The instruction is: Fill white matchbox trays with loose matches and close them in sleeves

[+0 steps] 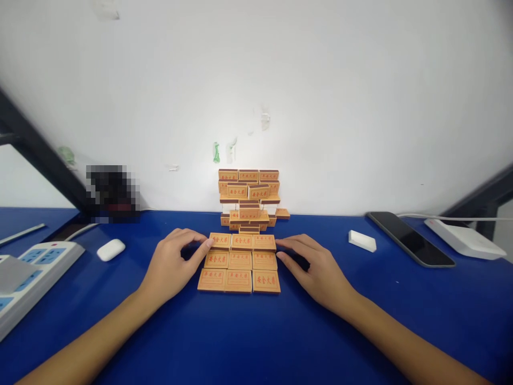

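Observation:
Three rows of flat matchboxes point(240, 261) lie on the blue table, three to a row. My left hand point(175, 260) is at the left end of the back row, its thumb and index fingertips close together at the corner matchbox point(220, 240). On the right side, my right hand point(316, 270) has its fingers apart, with the fingertips at the right edges of the back and middle rows. Behind the rows rises a stepped stack of matchboxes point(249, 209) in front of the wall, its top row point(248, 175) three boxes wide.
On the left are a power strip point(44, 267), a white rounded case point(111, 249) and a pixelated dark object point(113, 193). At the right lie a small white block point(362, 241), a black phone point(411, 239) and a white device point(465, 239) with a cable.

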Tool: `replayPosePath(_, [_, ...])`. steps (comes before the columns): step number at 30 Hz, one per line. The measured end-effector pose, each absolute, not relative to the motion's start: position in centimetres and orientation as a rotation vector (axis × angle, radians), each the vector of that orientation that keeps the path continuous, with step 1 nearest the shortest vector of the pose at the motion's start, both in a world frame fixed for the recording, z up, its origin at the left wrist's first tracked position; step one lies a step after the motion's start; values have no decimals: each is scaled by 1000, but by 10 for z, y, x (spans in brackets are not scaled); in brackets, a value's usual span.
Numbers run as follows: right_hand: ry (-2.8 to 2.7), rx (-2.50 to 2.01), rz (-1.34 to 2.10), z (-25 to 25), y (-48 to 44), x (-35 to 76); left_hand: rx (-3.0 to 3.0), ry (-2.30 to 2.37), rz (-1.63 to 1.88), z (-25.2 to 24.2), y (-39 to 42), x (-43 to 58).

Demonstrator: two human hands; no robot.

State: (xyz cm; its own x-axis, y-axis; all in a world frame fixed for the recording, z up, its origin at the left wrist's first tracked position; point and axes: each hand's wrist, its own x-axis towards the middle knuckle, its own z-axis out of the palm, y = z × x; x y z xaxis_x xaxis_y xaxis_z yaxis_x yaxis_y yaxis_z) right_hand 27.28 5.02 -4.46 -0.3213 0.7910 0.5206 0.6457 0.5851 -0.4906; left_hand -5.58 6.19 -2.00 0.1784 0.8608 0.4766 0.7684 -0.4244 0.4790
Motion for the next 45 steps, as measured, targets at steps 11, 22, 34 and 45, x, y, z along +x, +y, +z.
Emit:
replayPosePath(11, [-2081,-1105,210,-45,51,272,2255,1716,1009,-21,59,-54])
replayPosePath(22, [-2074,-1118,273,-46,49,272,2277,1683,1040,-23,58,-55])
replayPosePath(34, [-2023,-1247,440,-46,56,272,2196,1588,902,-25,66,-62])
replayPosePath(45, [-1970,-1238,510,-44,63,271,2087,1552,934,-25,74,-65])
